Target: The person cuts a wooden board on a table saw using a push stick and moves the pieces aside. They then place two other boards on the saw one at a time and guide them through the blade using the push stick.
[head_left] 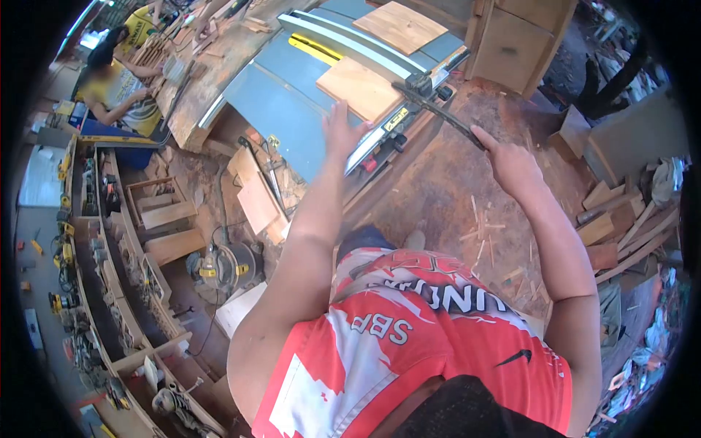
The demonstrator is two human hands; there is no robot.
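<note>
On the grey table saw (285,109) a light wooden board (361,86) lies flat, beside the yellow insert strip (315,49) and the long metal fence (358,44). My left hand (342,131) is at the board's near left corner with its fingers spread. My right hand (511,164) is wrapped round the near end of a dark stick (445,117). The stick's far end reaches the board's right corner, by the fence's end. Whether my left fingertips touch the board I cannot tell.
Another board (400,27) lies beyond the fence. Two people (120,91) are at a cluttered workbench on the upper left. A shop vacuum (225,266), shelves of tools (109,255) and wood scraps (621,219) stand around; offcuts lie on the floor.
</note>
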